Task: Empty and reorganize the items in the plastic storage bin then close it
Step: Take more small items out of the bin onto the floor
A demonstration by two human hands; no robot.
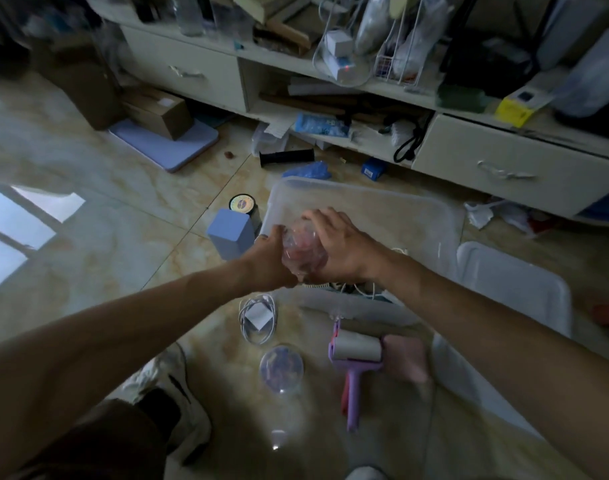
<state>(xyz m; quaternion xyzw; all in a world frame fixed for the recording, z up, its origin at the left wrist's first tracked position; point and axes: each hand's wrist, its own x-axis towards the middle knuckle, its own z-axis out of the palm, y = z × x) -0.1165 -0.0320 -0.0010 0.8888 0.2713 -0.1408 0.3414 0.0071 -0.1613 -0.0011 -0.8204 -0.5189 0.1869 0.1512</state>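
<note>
Here, hands (310, 249) gripping clear container (301, 252), orientation unclear

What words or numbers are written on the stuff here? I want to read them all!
None can be read.
Round tin on the floor: a printed lid, too blurred.
Yellow box on the shelf: a dark label, too small.
Small blue box under the shelf: white print, too blurred.
Blue packet under the shelf: pale marks, unreadable.

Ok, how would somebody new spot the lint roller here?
Find the clear plastic storage bin on the floor. Just in front of its near wall lies the lint roller, beside a round clear container. Only it has a purple handle and frame.
</note>
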